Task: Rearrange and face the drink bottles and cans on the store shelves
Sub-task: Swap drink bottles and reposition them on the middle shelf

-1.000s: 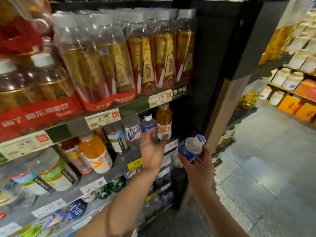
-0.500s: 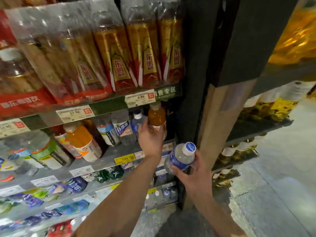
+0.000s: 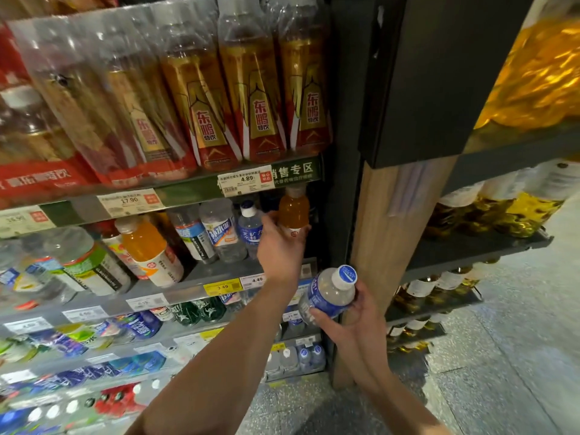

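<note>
While left hand grips orange bottle, right hand holds clear ribbed bottle.

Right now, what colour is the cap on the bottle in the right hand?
White with a blue top, on the bottle held by the right hand; head view.

Speckled grey floor; wooden post.

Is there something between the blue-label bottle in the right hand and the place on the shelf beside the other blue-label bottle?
Yes. The left hand grips the orange drink bottle right beside the shelved blue-label bottle, so hand and forearm cross the path from the held blue-label bottle in the right hand. Whether a free slot exists behind them cannot be seen.
</note>
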`<action>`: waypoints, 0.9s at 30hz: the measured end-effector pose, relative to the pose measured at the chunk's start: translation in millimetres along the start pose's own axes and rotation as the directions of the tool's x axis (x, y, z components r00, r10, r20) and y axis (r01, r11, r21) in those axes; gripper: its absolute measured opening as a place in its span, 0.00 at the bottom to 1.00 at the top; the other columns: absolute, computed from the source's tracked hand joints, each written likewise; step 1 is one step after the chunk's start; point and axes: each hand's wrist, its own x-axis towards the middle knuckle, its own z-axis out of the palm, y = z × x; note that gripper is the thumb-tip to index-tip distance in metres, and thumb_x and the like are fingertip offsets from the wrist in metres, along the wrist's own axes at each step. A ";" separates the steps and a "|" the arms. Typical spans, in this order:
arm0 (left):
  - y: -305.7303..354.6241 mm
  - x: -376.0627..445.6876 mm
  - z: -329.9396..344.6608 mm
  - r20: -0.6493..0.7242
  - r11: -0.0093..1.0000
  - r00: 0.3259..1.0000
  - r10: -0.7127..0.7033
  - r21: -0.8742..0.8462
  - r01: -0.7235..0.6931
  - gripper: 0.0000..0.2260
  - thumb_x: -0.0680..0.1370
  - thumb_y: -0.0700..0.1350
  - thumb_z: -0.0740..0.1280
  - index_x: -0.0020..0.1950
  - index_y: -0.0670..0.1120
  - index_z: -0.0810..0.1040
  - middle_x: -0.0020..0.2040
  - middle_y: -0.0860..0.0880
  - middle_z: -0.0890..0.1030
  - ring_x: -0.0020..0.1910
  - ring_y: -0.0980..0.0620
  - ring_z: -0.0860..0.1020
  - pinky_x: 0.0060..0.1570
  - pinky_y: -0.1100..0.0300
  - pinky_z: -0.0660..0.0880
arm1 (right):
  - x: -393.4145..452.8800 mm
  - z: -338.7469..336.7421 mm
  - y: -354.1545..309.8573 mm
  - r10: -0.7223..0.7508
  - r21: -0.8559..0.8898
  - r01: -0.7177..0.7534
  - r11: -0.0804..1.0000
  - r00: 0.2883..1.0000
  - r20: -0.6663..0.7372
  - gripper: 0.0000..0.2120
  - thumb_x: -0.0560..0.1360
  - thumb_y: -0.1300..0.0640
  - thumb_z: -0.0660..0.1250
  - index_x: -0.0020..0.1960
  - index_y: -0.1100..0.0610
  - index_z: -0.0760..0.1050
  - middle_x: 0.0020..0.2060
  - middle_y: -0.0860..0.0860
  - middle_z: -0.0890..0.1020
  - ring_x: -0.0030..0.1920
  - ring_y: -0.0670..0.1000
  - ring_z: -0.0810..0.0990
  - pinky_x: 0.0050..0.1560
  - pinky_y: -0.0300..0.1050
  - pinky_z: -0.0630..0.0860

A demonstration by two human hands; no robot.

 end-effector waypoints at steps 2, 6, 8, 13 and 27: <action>1.3 3.4 1.0 0.021 1.000 1.000 0.001 0.018 -0.002 0.31 0.72 0.54 0.77 0.70 0.47 0.69 0.59 0.46 0.82 0.57 0.44 0.81 0.50 0.53 0.75 | -1.4 -2.5 2.4 0.018 0.009 -0.018 1.000 1.000 0.014 0.38 0.62 0.49 0.82 0.66 0.41 0.66 0.58 0.36 0.78 0.60 0.37 0.77 0.49 0.20 0.70; 0.7 8.7 5.2 0.079 0.992 0.996 0.044 0.116 -0.053 0.33 0.73 0.55 0.75 0.73 0.46 0.68 0.65 0.44 0.77 0.59 0.41 0.79 0.53 0.49 0.76 | -3.2 -6.2 6.3 0.046 0.011 -0.046 0.999 0.998 0.047 0.47 0.62 0.47 0.82 0.75 0.52 0.64 0.64 0.44 0.78 0.64 0.43 0.76 0.48 0.20 0.67; 1.1 7.6 9.8 0.135 0.979 0.989 0.058 0.186 -0.082 0.34 0.72 0.52 0.76 0.74 0.45 0.67 0.67 0.43 0.72 0.60 0.39 0.78 0.54 0.47 0.76 | -2.5 -7.4 10.2 0.043 -0.003 -0.043 0.999 0.998 0.048 0.48 0.61 0.48 0.82 0.75 0.54 0.64 0.65 0.45 0.78 0.64 0.44 0.77 0.49 0.18 0.68; 0.2 7.6 18.8 0.186 0.991 0.982 -0.021 0.137 -0.004 0.31 0.70 0.48 0.77 0.69 0.46 0.67 0.63 0.43 0.78 0.60 0.39 0.79 0.56 0.46 0.75 | -6.2 -9.3 13.9 0.047 -0.023 -0.046 0.999 0.998 0.046 0.46 0.62 0.52 0.83 0.75 0.56 0.65 0.64 0.48 0.79 0.63 0.45 0.77 0.47 0.16 0.66; -26.1 -5.4 -10.8 0.158 0.977 0.982 0.106 -0.201 -0.073 0.29 0.62 0.53 0.79 0.60 0.56 0.73 0.53 0.52 0.80 0.51 0.52 0.80 0.50 0.53 0.79 | -12.8 -5.8 4.0 -0.016 0.050 0.016 0.999 1.000 -0.004 0.36 0.63 0.55 0.82 0.64 0.44 0.67 0.53 0.32 0.75 0.54 0.28 0.75 0.45 0.19 0.69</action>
